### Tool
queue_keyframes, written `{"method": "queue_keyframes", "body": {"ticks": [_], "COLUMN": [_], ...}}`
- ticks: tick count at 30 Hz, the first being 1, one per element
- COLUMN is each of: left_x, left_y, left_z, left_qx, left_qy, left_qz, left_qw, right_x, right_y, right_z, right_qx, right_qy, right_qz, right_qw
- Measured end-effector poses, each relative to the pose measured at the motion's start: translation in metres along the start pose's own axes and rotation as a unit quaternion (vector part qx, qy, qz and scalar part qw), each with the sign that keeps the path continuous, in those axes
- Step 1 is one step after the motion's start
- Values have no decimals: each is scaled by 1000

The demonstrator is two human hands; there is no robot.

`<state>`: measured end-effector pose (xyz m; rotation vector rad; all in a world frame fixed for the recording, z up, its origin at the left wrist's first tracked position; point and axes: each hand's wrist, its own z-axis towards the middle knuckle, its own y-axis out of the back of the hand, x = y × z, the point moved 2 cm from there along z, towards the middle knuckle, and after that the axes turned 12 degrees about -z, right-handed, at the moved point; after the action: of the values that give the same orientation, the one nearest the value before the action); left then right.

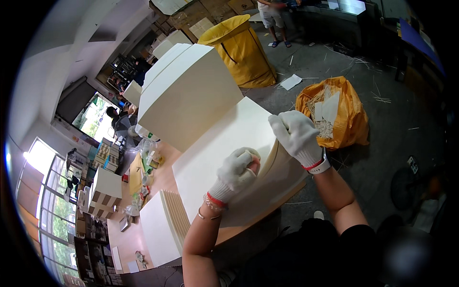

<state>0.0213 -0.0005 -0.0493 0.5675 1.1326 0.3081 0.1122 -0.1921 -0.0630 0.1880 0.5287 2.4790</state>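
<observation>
Both my hands wear white knit gloves over a broad white sheet (224, 131) on the table. My right hand (292, 134) is closed at the sheet's far right edge, which bends upward beside it. My left hand (237, 168) is curled over the sheet's near part, with a bare fingertip showing; whatever it pinches, if anything, is hidden. Beyond the sheet rises a tall stack of white boards (191, 95). Another pile of white boards (162, 225), with layered edges, lies left of my left forearm.
An orange bag (354, 119) of thin offcuts stands on the floor at right, a large yellow bag (251, 57) farther back. Plastic packets (152, 158) and small items lie along the table's left side. Scraps litter the floor (344, 62). A person (272, 21) stands far off.
</observation>
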Motion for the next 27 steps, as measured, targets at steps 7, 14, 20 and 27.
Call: {"method": "queue_keyframes", "body": {"ticks": [7,14,20,27], "left_x": [-8,-8,-15,-13], "left_y": [5,2,5,4], "left_z": [0,-5,2,-2], "left_qx": [32,-19,58,5], "left_qy": [19,-28,-77,-68], "left_qz": [15,9,49,74], "left_qw": [999,999,994,995], "right_x": [-1,0,4,1], "right_y": [-1,4,3,0], "right_z": [-6,-1,0,-6], "right_qx": [-17,38,-27,-52], "right_qy": [-15,-157,-76,-84], "right_qz": [-33,151,81,95], "right_qw": [999,975,993,991]}}
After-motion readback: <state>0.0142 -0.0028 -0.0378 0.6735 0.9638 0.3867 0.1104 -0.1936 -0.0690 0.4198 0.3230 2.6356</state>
